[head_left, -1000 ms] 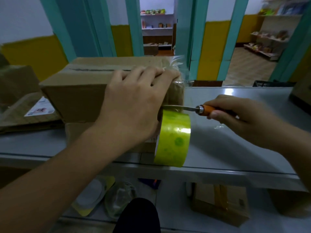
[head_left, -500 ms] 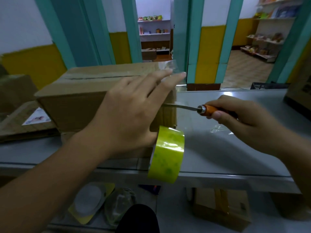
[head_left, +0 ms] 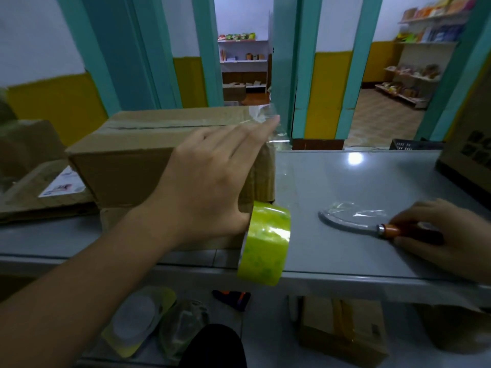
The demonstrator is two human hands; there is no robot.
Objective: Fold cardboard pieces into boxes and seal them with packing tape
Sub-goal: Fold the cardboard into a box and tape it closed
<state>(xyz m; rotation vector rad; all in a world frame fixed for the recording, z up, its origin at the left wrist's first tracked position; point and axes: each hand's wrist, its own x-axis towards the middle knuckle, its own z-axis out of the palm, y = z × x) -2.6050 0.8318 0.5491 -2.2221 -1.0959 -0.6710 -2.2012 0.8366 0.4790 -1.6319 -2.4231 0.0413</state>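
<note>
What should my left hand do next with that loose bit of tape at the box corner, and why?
Probably sweep the left hand down over the end of the box, pressing the tape flap flat. The flap stands up unstuck at the top right corner, right by the fingertips, and the right hand rests the knife on the table, so cutting looks finished.

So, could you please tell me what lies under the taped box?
A second cardboard box sits beneath the taped box, on the table. The left hand and tape roll hide much of it.
</note>
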